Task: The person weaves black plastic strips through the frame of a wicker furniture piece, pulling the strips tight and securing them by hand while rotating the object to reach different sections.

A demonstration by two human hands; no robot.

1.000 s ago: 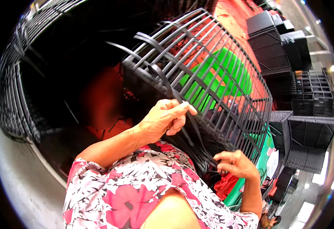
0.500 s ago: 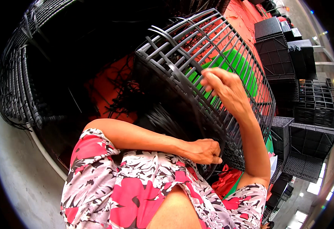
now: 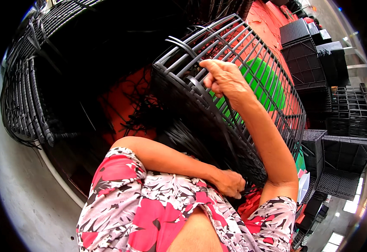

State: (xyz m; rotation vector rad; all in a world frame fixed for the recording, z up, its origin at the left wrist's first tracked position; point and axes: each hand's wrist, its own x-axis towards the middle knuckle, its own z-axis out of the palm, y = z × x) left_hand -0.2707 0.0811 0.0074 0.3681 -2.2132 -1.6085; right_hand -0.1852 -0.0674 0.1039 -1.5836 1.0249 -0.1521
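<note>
A black woven frame [image 3: 257, 98], with parallel slats on its open side, leans tilted before me. My right hand [image 3: 225, 80] is over its slats near the upper left edge, index finger extended against them and the other fingers curled. Whatever lies under those fingers is hidden. Just below, a flat black strip [image 3: 197, 85] loops out from the frame's edge and runs down along it. My left hand [image 3: 230, 184] is closed in a fist low by my lap, beside the frame's lower end. The black strip runs toward it, though the grip itself is dark.
Dark woven pieces [image 3: 28, 96] curve along the left. Red sheeting [image 3: 265, 21] with strip scraps covers the floor, and a green round thing [image 3: 261, 80] shows behind the slats. Black woven furniture [image 3: 340, 159] is stacked at right. A pale pipe [image 3: 57, 174] runs at lower left.
My right hand has moved up and left along the slats, and its index finger now reaches them. The strip's loop by the edge looks smaller. My left hand has shifted slightly downward.
</note>
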